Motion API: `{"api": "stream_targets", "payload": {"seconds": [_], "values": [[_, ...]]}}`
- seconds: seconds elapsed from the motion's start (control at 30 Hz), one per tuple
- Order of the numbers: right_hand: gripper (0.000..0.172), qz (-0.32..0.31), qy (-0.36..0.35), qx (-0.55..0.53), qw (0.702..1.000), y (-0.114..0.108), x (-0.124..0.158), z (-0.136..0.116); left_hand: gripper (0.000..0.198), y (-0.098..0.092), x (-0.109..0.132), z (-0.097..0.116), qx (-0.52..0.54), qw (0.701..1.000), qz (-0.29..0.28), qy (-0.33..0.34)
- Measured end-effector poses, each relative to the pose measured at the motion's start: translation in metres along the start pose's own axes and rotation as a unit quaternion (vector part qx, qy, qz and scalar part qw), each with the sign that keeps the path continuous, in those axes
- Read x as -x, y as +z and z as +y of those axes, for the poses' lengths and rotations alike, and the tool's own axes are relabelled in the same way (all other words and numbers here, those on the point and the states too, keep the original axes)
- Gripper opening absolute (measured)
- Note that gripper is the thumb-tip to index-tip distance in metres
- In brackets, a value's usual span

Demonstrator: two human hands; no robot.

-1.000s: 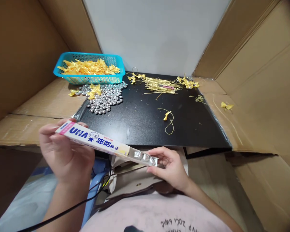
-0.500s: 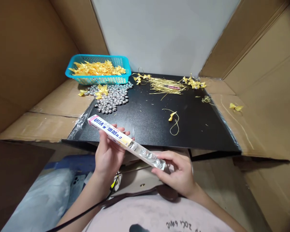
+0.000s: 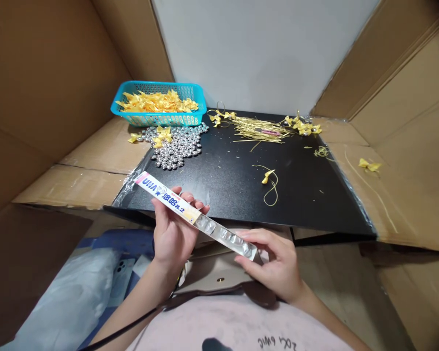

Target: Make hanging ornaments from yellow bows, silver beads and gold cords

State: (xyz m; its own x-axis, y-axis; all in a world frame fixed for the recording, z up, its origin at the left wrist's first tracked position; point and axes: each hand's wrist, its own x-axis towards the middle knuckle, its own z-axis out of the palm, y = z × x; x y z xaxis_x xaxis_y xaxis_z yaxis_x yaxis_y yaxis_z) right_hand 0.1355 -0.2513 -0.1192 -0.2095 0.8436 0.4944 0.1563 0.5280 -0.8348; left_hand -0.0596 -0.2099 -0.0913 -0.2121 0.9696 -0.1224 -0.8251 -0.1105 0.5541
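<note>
A long, narrow white candy box with blue lettering and a pink end rests in my left hand, thumb on the near side and fingers behind. From its lower right end sticks out an inner tray holding several silver foil-wrapped pieces. My right hand pinches the far tip of that tray between thumb and fingers. Both hands hold the box tilted, in front of the near edge of the black table. The part of the tray inside the sleeve is hidden.
A blue basket of yellow ribbon bows stands back left, behind silver beads. Gold wire ties with a pink-handled tool lie at the back. One bow with wire lies mid-table. Cardboard walls flank both sides.
The whole view has shifted a little, so the table and basket appear farther right. Both hands keep their hold on the box and tray, and the tray sticks out about as far as before.
</note>
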Motion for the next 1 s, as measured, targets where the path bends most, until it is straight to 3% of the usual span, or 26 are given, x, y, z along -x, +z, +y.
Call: {"api": "stream_targets", "payload": {"seconds": [0.17, 0.37, 0.5, 0.67, 0.8, 0.9, 1.0], "values": [[0.042, 0.0, 0.011, -0.01, 1.0, 0.001, 0.002, 0.0, 0.033, -0.001, 0.006, -0.006, -0.005, 0.998, -0.055, 0.006], [0.047, -0.015, 0.057, -0.048, 0.997, 0.004, 0.001, -0.001, 0.034, 0.003, 0.013, -0.013, -0.023, 0.996, -0.087, -0.017], [0.054, -0.023, 0.067, -0.085, 0.994, 0.002, 0.004, 0.002, 0.034, 0.002, 0.011, -0.012, -0.021, 0.997, -0.075, -0.028], [0.054, -0.064, 0.104, -0.133, 0.984, 0.0, 0.008, 0.005, 0.031, -0.001, 0.01, -0.014, -0.004, 0.999, -0.012, -0.048], [0.049, -0.035, 0.131, -0.156, 0.978, 0.002, 0.007, 0.003, 0.034, -0.001, 0.014, -0.018, -0.022, 0.997, -0.025, -0.076], [0.05, -0.02, 0.108, -0.139, 0.984, 0.003, 0.002, 0.001, 0.036, -0.002, 0.018, -0.022, -0.048, 0.994, -0.047, -0.088], [0.045, -0.009, 0.032, -0.073, 0.997, 0.001, -0.005, -0.001, 0.039, -0.004, 0.023, -0.025, -0.084, 0.989, -0.066, -0.098]]}}
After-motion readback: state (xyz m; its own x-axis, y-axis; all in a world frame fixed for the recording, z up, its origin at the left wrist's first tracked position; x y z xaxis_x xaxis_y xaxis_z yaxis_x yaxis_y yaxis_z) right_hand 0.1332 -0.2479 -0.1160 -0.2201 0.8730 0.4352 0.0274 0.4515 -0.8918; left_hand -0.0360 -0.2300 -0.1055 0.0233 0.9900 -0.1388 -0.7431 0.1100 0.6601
